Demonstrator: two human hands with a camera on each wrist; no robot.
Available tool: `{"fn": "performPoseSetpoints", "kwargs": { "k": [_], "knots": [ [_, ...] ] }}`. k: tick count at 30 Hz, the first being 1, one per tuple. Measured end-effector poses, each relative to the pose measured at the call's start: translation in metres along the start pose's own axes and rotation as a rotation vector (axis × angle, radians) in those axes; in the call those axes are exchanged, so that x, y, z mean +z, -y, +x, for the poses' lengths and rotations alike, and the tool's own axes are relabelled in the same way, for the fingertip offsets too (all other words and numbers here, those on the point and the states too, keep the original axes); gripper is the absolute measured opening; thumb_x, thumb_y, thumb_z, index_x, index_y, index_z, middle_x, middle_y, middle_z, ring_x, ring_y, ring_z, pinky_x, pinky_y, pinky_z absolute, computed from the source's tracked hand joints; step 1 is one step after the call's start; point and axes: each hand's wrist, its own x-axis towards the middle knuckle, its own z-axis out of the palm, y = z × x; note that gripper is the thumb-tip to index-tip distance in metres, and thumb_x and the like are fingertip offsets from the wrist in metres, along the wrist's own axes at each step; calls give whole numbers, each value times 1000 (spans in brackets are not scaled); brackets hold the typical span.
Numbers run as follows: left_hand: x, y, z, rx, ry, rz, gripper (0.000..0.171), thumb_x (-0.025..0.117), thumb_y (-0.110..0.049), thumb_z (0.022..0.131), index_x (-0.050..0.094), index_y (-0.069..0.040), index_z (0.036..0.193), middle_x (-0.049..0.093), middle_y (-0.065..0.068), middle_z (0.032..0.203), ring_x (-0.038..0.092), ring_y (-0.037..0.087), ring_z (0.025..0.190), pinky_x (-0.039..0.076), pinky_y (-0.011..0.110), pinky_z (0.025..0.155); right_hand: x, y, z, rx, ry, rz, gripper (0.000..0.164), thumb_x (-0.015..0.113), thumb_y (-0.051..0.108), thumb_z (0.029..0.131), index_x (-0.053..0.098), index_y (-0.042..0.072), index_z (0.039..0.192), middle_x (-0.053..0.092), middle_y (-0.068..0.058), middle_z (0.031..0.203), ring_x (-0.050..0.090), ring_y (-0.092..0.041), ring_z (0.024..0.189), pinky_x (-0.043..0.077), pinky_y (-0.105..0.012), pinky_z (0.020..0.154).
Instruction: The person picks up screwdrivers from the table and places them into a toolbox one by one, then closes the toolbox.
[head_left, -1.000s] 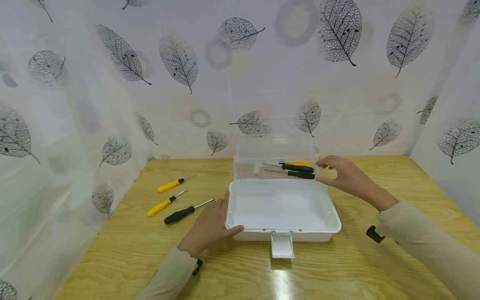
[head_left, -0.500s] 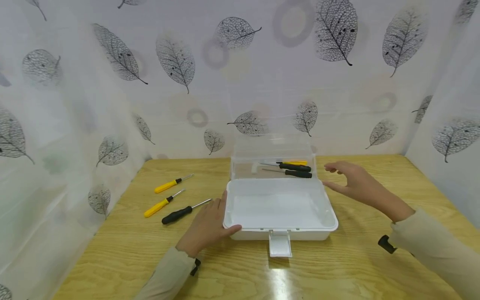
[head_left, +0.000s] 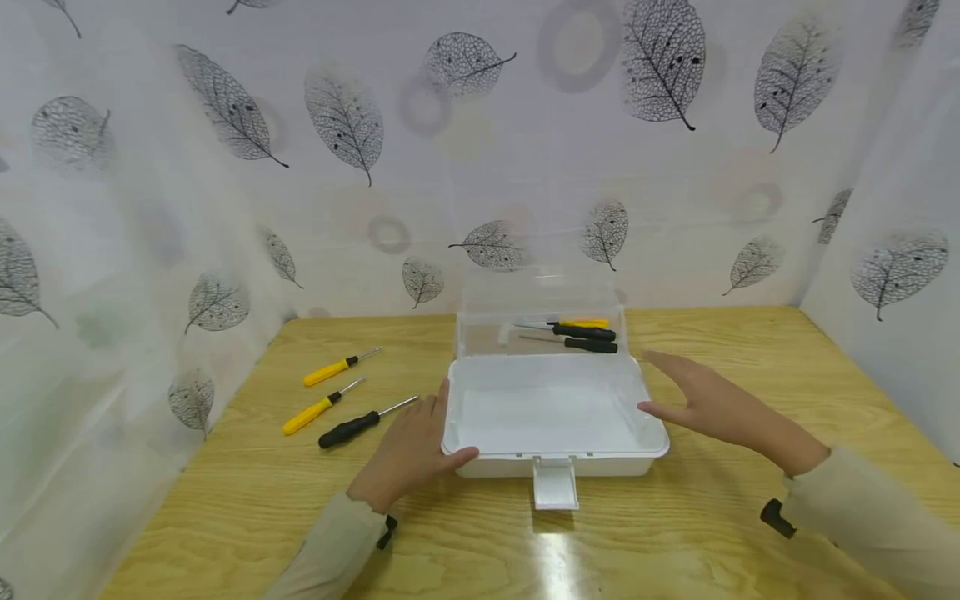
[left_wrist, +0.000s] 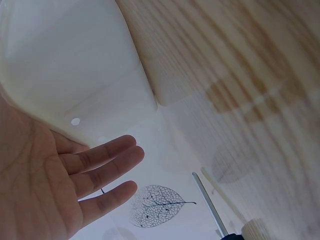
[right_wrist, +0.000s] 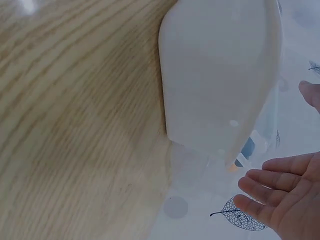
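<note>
A white plastic box (head_left: 547, 408) stands on the table, its clear lid (head_left: 480, 333) swung back behind it and its front latch (head_left: 555, 485) hanging down. My left hand (head_left: 411, 450) rests against the box's left side, thumb at the front left corner; in the left wrist view its fingers (left_wrist: 112, 170) are spread and nearly straight. Beside the right rim, my right hand (head_left: 712, 404) has fingers extended, thumb apart, holding nothing. Two black-handled screwdrivers (head_left: 592, 345) and a yellow-handled screwdriver (head_left: 585, 322) lie at the lid; whether inside or behind it, I cannot tell.
Left of the box lie two yellow-handled screwdrivers (head_left: 311, 414) and one black-handled screwdriver (head_left: 352, 428), its tip near my left hand. A leaf-printed curtain (head_left: 375, 208) surrounds the wooden table (head_left: 240, 517) at the back and sides.
My right hand has drawn away from the screwdrivers at the lid, then come down beside the box's right rim, its fingers straightening. My left hand stays at the box's left side.
</note>
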Motion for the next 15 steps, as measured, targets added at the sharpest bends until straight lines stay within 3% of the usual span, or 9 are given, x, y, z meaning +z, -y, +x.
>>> {"fn": "performPoseSetpoints", "kwargs": {
  "k": [15],
  "knots": [
    [1,1,0,10,-4,10,104,57,-64,81,19,7,146,53,24,129,53,34,117,41,46,103,22,-1,-10,23,108,30,91,57,51,88,20,-9,146,23,-29,150,27,-48,135,26,-61,107]
  ]
}}
